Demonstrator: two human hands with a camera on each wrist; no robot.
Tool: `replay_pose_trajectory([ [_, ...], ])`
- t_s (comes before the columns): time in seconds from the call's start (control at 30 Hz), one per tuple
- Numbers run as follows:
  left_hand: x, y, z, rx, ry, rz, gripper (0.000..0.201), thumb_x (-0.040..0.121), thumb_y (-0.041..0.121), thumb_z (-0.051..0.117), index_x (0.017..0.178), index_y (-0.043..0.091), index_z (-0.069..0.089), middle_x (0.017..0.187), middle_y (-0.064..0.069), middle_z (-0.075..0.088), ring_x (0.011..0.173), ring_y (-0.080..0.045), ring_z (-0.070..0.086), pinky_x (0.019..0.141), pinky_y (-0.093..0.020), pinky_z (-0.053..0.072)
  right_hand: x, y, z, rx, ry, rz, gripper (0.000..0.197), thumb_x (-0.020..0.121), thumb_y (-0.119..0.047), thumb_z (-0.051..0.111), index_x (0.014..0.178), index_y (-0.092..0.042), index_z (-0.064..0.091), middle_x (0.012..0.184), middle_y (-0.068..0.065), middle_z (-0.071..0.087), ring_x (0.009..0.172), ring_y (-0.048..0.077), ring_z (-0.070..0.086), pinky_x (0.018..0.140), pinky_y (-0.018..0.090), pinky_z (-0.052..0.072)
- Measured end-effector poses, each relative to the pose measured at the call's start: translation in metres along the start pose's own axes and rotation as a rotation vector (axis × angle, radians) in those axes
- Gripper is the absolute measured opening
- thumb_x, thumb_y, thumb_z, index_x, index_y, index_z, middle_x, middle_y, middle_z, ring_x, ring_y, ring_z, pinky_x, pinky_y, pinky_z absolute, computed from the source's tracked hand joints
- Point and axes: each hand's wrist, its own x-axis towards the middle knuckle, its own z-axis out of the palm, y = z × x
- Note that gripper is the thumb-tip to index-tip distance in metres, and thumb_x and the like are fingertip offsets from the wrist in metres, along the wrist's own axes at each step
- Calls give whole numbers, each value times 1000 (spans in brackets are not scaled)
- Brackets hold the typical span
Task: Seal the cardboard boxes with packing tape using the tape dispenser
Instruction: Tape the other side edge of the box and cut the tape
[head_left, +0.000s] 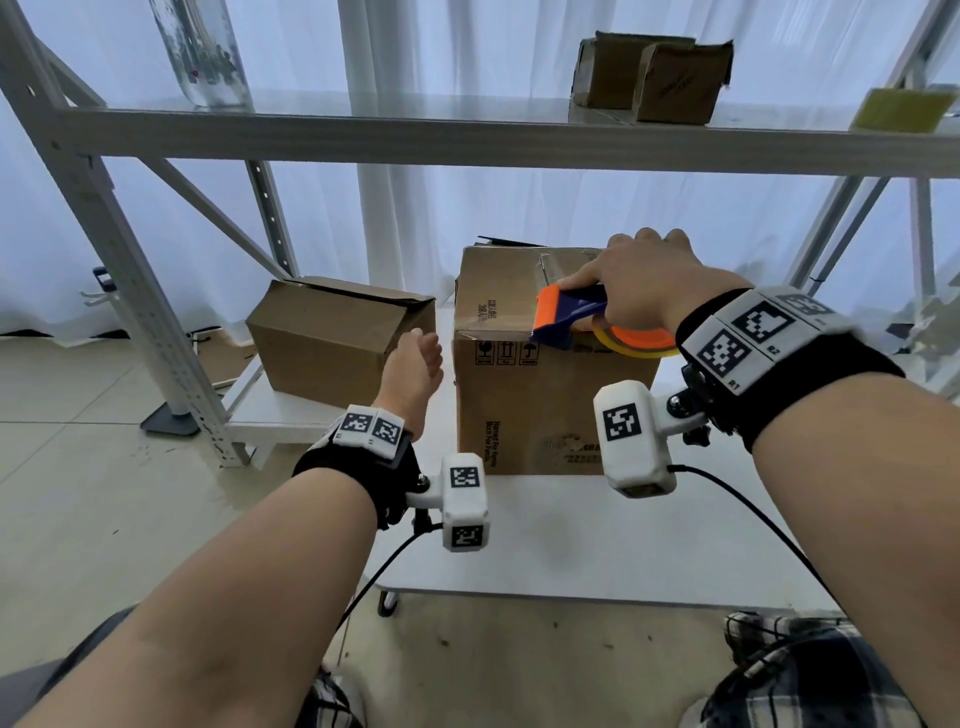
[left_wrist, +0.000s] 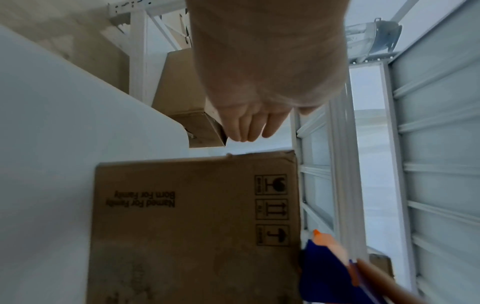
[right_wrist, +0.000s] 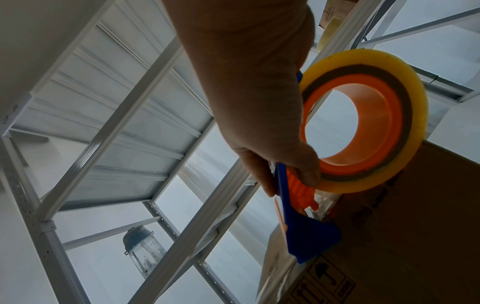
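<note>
Right hand (head_left: 641, 288) grip curls round the tape dispenser (right_wrist: 306, 216); left hand (left_wrist: 255, 115) grip spread, its wrist view shows

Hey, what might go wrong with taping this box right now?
The left hand hangs open beside the tall cardboard box, touching nothing, so the box may slide as the right hand drags the tape dispenser over its top front edge. The tape could then wrinkle or run crooked.
</note>
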Motion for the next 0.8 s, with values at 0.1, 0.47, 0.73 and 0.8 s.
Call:
replay_pose_trajectory([
  [0.1,-7,11,6,0,74,71,39,100,23,32,118,-2,55,109,-17,65,102,-26,64,90,-34,53,-1,0,0,7,3,2,45,91,-50,52,135,-52,42,118,4,47,116,30,40,98,46,28],
  [0.47,3,1,0,577,35,412,6,95,3,52,94,6,57,82,-5,64,69,-9,63,75,-22,55,-1,-2,-1,15,-10,10,47,92,-47,53,137,-50,41,121,5,47,119,30,39,100,47,27],
  [0.73,6,0,-2,627,1,450,6,95,7,53,92,10,57,83,-4,65,80,-21,66,85,-38,55,0,-1,0,28,-6,13,46,92,-48,52,137,-50,40,122,5,47,119,30,38,100,46,27],
  [0.8,5,0,-2,653,6,466,5,95,9,54,92,10,58,81,-3,65,81,-23,66,85,-39,55,0,0,1,26,-1,14,46,93,-46,52,137,-51,40,121,5,47,119,29,39,100,46,27],
])
